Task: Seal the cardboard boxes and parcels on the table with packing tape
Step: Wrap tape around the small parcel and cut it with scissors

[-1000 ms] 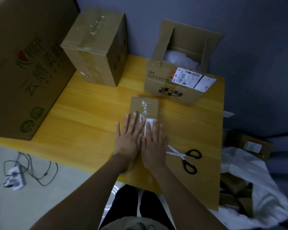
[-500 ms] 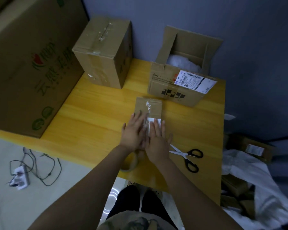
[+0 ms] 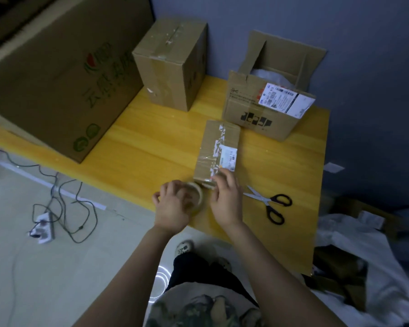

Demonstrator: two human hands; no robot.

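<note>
The small parcel (image 3: pixel 219 149) lies flat on the yellow wooden counter (image 3: pixel 151 142), near its front edge, with clear tape running lengthwise down its top over a white label. Its near end is under the person's right hand (image 3: pixel 226 199), whose fingers (image 3: pixel 219 179) are bent down over that edge; whether they pinch the tape or only press on it cannot be told. Just left of that end sits the tape roll (image 3: pixel 197 193), with the left hand (image 3: pixel 172 206) curled round it, fingers wrapped over its rim, and a short strip appears to run from the roll to the parcel's end. A pair of black-handled scissors (image 3: pixel 269 204) lies on the counter just right of the right hand, blades pointing toward it. Behind the parcel stands an open box (image 3: pixel 267 109) with its flaps up, a shipping label on its near flap and white packing inside. To its left stands a taped-shut box (image 3: pixel 172 64), and a large printed carton (image 3: pixel 57 74) fills the counter's left end. On the floor to the left lies a power strip (image 3: pixel 43 228) with tangled cords.
</note>
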